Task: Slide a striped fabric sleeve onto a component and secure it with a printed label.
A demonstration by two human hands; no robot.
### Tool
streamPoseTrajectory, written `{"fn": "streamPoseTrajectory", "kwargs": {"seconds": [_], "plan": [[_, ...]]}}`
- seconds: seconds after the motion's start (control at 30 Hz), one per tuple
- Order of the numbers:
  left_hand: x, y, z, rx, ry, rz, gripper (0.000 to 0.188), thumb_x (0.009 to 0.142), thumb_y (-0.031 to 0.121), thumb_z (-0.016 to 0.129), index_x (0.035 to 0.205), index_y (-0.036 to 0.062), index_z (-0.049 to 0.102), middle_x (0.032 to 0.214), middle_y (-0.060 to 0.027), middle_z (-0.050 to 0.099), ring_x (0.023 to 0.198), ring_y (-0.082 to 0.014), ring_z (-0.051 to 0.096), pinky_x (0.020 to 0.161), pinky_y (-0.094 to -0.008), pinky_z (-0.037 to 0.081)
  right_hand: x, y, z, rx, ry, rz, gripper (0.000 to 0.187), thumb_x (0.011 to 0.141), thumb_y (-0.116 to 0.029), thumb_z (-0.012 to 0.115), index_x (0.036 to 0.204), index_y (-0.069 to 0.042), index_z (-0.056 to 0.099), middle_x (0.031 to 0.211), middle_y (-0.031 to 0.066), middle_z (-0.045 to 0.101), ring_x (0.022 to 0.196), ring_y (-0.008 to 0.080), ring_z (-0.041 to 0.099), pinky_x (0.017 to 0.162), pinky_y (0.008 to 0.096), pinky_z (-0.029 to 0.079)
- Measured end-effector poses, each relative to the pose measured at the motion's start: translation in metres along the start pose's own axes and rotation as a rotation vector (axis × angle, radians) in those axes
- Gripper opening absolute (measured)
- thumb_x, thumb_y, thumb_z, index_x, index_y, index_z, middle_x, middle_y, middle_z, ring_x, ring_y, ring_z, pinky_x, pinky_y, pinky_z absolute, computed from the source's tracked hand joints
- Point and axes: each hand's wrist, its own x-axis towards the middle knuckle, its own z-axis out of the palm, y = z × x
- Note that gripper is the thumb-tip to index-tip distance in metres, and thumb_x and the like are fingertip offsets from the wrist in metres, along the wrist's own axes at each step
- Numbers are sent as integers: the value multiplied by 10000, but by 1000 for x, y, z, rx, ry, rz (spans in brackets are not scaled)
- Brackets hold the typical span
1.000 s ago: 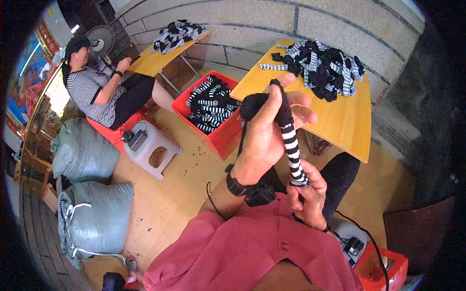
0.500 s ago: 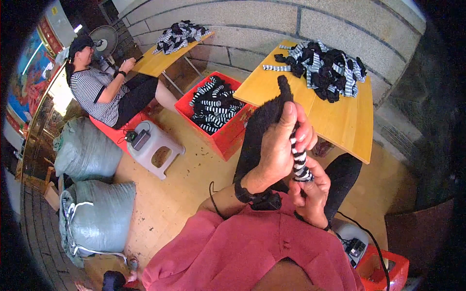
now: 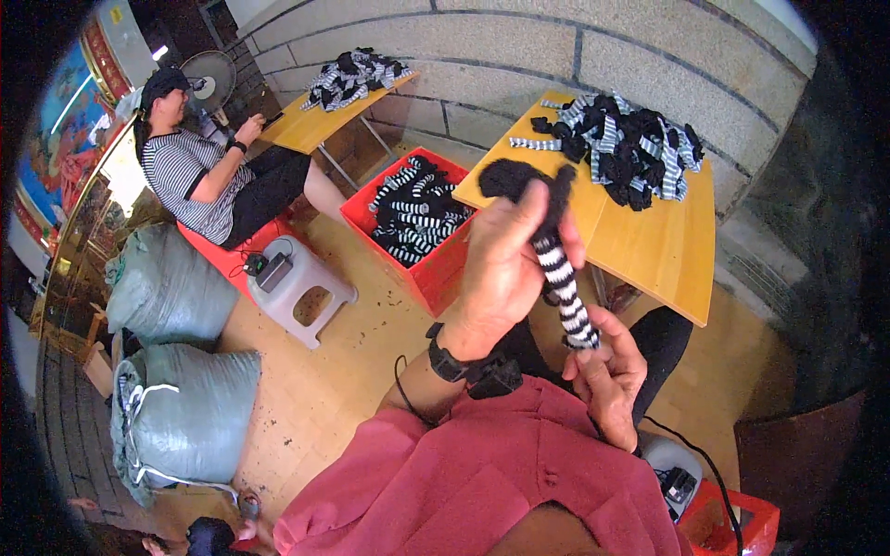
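Note:
A furry plush piece (image 3: 563, 283) hangs between my hands, its upper part black and its lower part a tube striped black and white. My left hand (image 3: 501, 273) is closed on the black upper part, thumb on top, with two black ends sticking out above the fingers. At the tube's lower end my right hand (image 3: 612, 375) pinches the striped tip between thumb and fingers. Beyond my hands a heap of similar black and striped pieces (image 3: 630, 144) lies on a yellow wooden table (image 3: 649, 246).
A red bin (image 3: 436, 278) with several striped tubes stands left of the table. A person (image 3: 199, 181) in a striped shirt sits at a second table (image 3: 306, 125). Grey stool (image 3: 301, 287), stuffed sacks (image 3: 190, 408) and a cable (image 3: 695, 445) are around me.
My left hand has moved a little left, and the black part has folded over to the left. More of the striped tube shows, stretched straight between my hands.

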Motion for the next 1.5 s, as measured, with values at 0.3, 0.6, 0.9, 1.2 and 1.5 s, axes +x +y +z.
{"fn": "streamPoseTrajectory", "kwargs": {"seconds": [0.3, 0.6, 0.9, 1.2, 1.5], "plan": [[-16, -26, 5, 31, -300, -255, 194, 885, 170, 553, 848, -17, 585, 624, -85, 582, 512, -173, 547, 510, -275, 432, 8, 2, -13, -211, -27, -190, 585, 839, -161, 632, 1334, -10, 359, 753, 8, 585, 515, 34, 459, 440, 160, 325], [-10, -5, 17, -108, -87, 95, 353, 933, 262, 484, 1172, 5, 441, 1026, -140, 568, 871, -227, 608, 762, -359, 518, 3, -6, -16, -33, -80, -4, 565, 840, -54, 575, 1353, -24, 341, 664, -2, 583, 512, 30, 479, 449, 161, 348], [-3, 3, 8, -87, -287, -142, 281, 917, 280, 504, 843, 9, 523, 613, -69, 525, 533, -211, 554, 523, -302, 451, 7, -5, -26, -256, -153, -121, 606, 834, -124, 598, 1357, 10, 322, 660, -2, 577, 572, 78, 523, 547, 203, 408], [-8, -13, 12, -90, -308, -220, 257, 895, 245, 545, 811, 2, 527, 590, -87, 520, 491, -217, 539, 498, -323, 445, 12, -2, -21, 568, -310, 231, 650, 752, -146, 660, 1322, -19, 375, 587, 81, 525, 363, 84, 387, 312, 198, 221], [-4, -25, -2, -69, -184, -215, 351, 881, 275, 571, 1109, 20, 494, 950, -110, 604, 829, -241, 628, 753, -363, 513, 22, 1, -30, 620, -277, 263, 530, 801, -95, 554, 1308, -44, 405, 605, 129, 524, 410, 107, 409, 311, 193, 244]]}}
